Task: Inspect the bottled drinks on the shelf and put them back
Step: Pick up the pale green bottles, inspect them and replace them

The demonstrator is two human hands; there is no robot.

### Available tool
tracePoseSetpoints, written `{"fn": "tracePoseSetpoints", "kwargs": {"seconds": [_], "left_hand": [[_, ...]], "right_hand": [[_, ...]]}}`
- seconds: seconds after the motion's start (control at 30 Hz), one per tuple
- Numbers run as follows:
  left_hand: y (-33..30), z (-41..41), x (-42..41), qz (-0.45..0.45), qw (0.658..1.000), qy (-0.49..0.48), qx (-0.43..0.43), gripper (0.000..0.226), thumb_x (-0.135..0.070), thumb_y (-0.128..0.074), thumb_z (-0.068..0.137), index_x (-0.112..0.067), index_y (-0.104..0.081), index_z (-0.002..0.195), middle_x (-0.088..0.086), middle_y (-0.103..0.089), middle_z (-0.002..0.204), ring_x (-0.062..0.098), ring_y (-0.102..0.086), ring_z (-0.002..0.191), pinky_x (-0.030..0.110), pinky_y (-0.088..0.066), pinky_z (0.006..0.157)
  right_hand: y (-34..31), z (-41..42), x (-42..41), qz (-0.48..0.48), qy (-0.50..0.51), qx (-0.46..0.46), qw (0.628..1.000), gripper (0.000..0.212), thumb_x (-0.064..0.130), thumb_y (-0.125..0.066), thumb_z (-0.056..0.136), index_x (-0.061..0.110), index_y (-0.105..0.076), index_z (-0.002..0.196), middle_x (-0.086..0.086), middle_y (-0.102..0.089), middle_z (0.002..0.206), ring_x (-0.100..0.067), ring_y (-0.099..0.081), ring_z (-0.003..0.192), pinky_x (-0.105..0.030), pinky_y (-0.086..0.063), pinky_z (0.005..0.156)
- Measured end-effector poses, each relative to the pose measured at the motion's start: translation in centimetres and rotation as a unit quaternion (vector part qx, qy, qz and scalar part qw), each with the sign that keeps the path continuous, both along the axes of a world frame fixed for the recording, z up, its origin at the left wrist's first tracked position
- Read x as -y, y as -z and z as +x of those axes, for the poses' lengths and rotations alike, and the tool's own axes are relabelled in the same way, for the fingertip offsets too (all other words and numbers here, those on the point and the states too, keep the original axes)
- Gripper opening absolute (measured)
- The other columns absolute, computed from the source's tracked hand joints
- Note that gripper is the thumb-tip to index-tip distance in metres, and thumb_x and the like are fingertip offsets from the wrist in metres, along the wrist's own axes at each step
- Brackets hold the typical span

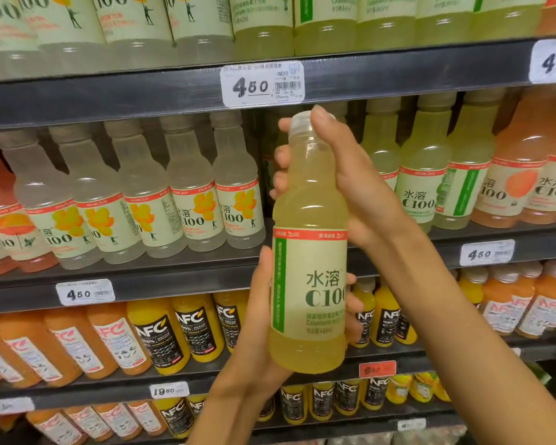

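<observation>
Bottle (308, 252) held upright at frame centre, in front of the shelf (174, 281), label toward the camera: a posture consistent with inspection. Left hand (254, 332) cups the base from lower centre, fingers (350, 303) wrapped behind the label; this bears the weight. Right hand (350, 181) enters from lower right and grasps the neck and shoulder, thumb at the cap (299, 123), steadying it. Behind, centre frame, a dark gap (267, 175) in the middle row sits between the pale bottles (187, 194) at left and the green-label bottles (424, 181) at right; judged the return slot. Headroom beneath the upper shelf edge and its price tag (262, 85) looks tight; neighbours stand close on both sides.
</observation>
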State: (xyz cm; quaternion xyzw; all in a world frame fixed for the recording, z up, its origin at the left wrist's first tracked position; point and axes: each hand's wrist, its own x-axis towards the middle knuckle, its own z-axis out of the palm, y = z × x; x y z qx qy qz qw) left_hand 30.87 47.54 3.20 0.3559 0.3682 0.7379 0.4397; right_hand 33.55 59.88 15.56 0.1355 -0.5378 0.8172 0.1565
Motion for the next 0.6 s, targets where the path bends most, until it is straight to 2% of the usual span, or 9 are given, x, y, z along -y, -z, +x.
{"fn": "tracePoseSetpoints", "kwargs": {"seconds": [0.1, 0.17, 0.23, 0.33, 0.43, 0.53, 0.6], "left_hand": [[0.0, -0.2, 0.6, -0.077, 0.982, -0.133, -0.11, 0.077, -0.083, -0.031, 0.078, -0.03, -0.06, 0.126, 0.007, -0.066, 0.122, 0.023, -0.061, 0.116, 0.048, -0.043, 0.102], [-0.3, -0.1, 0.8, -0.104, 0.969, -0.171, -0.147, 0.082, -0.089, -0.034, 0.07, -0.036, -0.058, 0.128, 0.005, -0.061, 0.129, 0.023, -0.056, 0.123, 0.051, -0.038, 0.106], [-0.6, 0.1, 0.9, -0.114, 0.965, -0.182, -0.151, 0.086, -0.091, -0.04, 0.066, -0.035, -0.056, 0.13, 0.006, -0.06, 0.131, 0.025, -0.056, 0.122, 0.052, -0.039, 0.105], [-0.8, 0.4, 1.2, -0.095, 0.978, -0.142, -0.119, 0.078, -0.083, -0.044, 0.073, -0.031, -0.057, 0.129, 0.007, -0.067, 0.121, 0.023, -0.064, 0.111, 0.043, -0.049, 0.097], [-1.1, 1.0, 1.5, -0.06, 0.995, -0.081, -0.025, 0.074, -0.074, -0.038, 0.081, -0.02, -0.061, 0.126, 0.013, -0.069, 0.109, 0.024, -0.068, 0.094, 0.036, -0.055, 0.082], [-1.5, 2.0, 1.7, -0.043, 0.998, -0.039, 0.019, 0.07, -0.067, -0.032, 0.087, -0.016, -0.058, 0.129, 0.016, -0.067, 0.115, 0.027, -0.067, 0.1, 0.044, -0.053, 0.09], [-2.2, 2.8, 2.0, -0.035, 0.999, -0.018, 0.026, 0.068, -0.063, -0.037, 0.087, -0.015, -0.056, 0.131, 0.017, -0.064, 0.121, 0.029, -0.065, 0.107, 0.043, -0.051, 0.094]], "right_hand": [[0.1, 0.5, 0.3, 0.055, 0.098, -0.017, 0.994, 0.024, 0.031, -0.051, 0.098, 0.011, -0.051, 0.111, -0.005, -0.063, 0.076, -0.018, -0.061, 0.062, -0.029, -0.053, 0.055], [0.2, 0.6, 0.5, 0.072, 0.172, -0.022, 0.982, 0.023, 0.031, -0.054, 0.096, 0.013, -0.052, 0.111, -0.005, -0.064, 0.078, -0.016, -0.063, 0.063, -0.027, -0.052, 0.053], [0.2, 0.6, 0.7, 0.065, 0.201, -0.002, 0.978, 0.025, 0.033, -0.056, 0.095, 0.014, -0.053, 0.109, -0.006, -0.064, 0.08, -0.014, -0.064, 0.063, -0.026, -0.052, 0.053], [-0.2, 0.7, 0.5, 0.069, 0.17, 0.043, 0.982, 0.024, 0.034, -0.059, 0.093, 0.014, -0.056, 0.107, -0.006, -0.067, 0.08, -0.015, -0.066, 0.065, -0.027, -0.055, 0.056], [-0.4, 0.4, 0.0, 0.024, 0.091, 0.054, 0.994, 0.023, 0.025, -0.058, 0.093, 0.011, -0.055, 0.111, -0.007, -0.067, 0.087, -0.016, -0.068, 0.07, -0.028, -0.057, 0.063], [0.0, -0.3, -0.4, -0.038, 0.022, 0.074, 0.996, 0.018, 0.023, -0.055, 0.094, 0.012, -0.051, 0.108, -0.006, -0.066, 0.083, -0.015, -0.066, 0.066, -0.026, -0.057, 0.061], [0.6, -0.8, -0.7, -0.078, -0.02, 0.104, 0.991, 0.018, 0.026, -0.056, 0.094, 0.013, -0.051, 0.105, -0.004, -0.061, 0.079, -0.013, -0.062, 0.062, -0.025, -0.056, 0.059]]}}
